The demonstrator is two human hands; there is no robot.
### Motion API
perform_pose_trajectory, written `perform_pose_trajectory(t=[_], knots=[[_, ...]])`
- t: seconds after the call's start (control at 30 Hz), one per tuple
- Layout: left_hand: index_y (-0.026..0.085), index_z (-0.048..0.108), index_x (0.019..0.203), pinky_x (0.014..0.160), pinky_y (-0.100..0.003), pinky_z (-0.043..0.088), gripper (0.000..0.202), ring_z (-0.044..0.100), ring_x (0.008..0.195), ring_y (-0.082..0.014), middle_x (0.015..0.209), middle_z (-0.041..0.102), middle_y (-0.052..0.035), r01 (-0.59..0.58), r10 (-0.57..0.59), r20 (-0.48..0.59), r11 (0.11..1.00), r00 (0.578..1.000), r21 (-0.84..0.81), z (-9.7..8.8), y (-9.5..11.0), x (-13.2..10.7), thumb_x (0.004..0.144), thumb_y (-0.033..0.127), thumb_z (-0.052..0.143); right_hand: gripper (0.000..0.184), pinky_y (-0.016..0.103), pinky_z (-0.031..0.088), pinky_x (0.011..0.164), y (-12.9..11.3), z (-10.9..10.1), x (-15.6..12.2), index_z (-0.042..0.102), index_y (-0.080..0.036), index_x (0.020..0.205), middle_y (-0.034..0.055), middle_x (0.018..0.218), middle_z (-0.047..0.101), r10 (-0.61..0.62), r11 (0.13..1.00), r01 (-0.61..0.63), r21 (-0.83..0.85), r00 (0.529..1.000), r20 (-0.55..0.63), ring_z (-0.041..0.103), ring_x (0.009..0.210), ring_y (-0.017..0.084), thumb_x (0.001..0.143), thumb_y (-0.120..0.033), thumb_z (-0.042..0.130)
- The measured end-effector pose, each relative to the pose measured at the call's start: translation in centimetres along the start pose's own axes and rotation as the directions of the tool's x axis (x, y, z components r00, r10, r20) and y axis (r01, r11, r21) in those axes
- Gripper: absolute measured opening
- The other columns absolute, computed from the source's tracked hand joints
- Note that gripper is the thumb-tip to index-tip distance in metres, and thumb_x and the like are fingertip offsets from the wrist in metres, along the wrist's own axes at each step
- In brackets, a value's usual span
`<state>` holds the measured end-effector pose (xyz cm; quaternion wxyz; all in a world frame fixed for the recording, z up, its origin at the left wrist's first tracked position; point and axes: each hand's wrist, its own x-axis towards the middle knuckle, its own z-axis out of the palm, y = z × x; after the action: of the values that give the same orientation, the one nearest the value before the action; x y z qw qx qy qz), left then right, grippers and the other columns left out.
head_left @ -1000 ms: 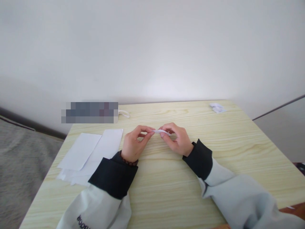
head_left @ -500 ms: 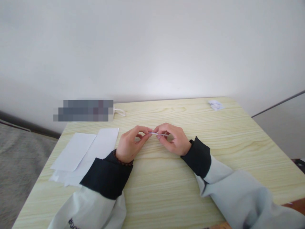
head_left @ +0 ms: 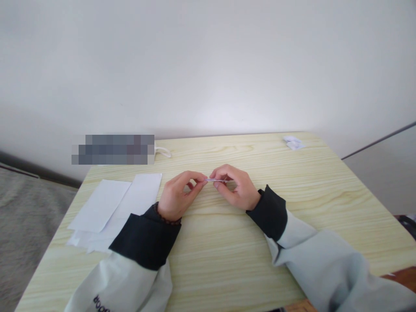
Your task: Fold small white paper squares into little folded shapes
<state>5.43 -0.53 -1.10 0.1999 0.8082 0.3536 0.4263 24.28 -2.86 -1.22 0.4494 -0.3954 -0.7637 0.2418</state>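
Note:
Between my two hands is a thin piece of folded white paper (head_left: 210,180), seen nearly edge-on above the middle of the table. My left hand (head_left: 179,195) pinches its left end between thumb and fingertips. The right end is gripped by my right hand (head_left: 236,187), whose curled fingers hide part of it. Both hands are close together, their fingertips a short way apart along the paper. How the paper is folded cannot be made out.
White paper sheets (head_left: 100,206) lie overlapping at the left of the wooden table (head_left: 221,251). A blurred-out item (head_left: 113,151) with a white loop stands behind them by the wall. At the back right lies a small folded paper piece (head_left: 293,142). A brown object (head_left: 403,277) shows at the lower right.
My right hand's fingers have shifted slightly on the paper, which now appears more level. My left hand keeps its pinch, almost still.

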Motion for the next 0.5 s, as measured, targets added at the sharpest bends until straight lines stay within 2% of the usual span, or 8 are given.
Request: perform_pose_trajectory(t=[0.17,0.27,0.5], knots=[[0.017,0.061,0.085,0.060,-0.018,0.054,0.004,0.064,0.073,-0.0104,0.082,0.068,-0.0006,0.004,-0.004,-0.004,1.000,1.000,-0.027,0.02,-0.14,-0.05,0.082,0.020,0.061,0.004,0.023,0.048,0.060,0.09,-0.05,-0.18,0.054,-0.019,0.087,0.0030,0.085,0.063,0.130,0.983,-0.133,0.129,0.991,0.036,0.057,0.068,0.011,0.083,-0.021,0.054],[0.017,0.061,0.083,0.059,-0.018,0.054,0.004,0.063,0.068,-0.0092,0.078,0.068,0.0003,0.003,-0.003,0.000,1.000,1.000,-0.013,0.01,-0.09,-0.06,0.082,0.020,0.061,0.012,0.022,0.045,0.053,0.46,0.00,-0.34,0.053,-0.019,0.088,0.0003,0.075,0.060,0.228,0.945,-0.237,0.225,0.972,0.064,0.053,0.057,0.008,0.086,-0.030,0.054],[0.017,0.060,0.081,0.056,-0.016,0.053,0.001,0.062,0.066,-0.0082,0.076,0.068,0.0013,-0.013,0.013,-0.007,1.000,1.000,-0.006,0.00,0.02,-0.02,0.082,0.017,0.060,0.012,0.022,0.043,0.053,0.51,-0.11,-0.17,0.054,-0.019,0.086,0.0031,0.087,0.061,0.222,0.915,-0.248,0.318,0.968,0.115,0.053,0.060,0.008,0.084,-0.030,0.056]])
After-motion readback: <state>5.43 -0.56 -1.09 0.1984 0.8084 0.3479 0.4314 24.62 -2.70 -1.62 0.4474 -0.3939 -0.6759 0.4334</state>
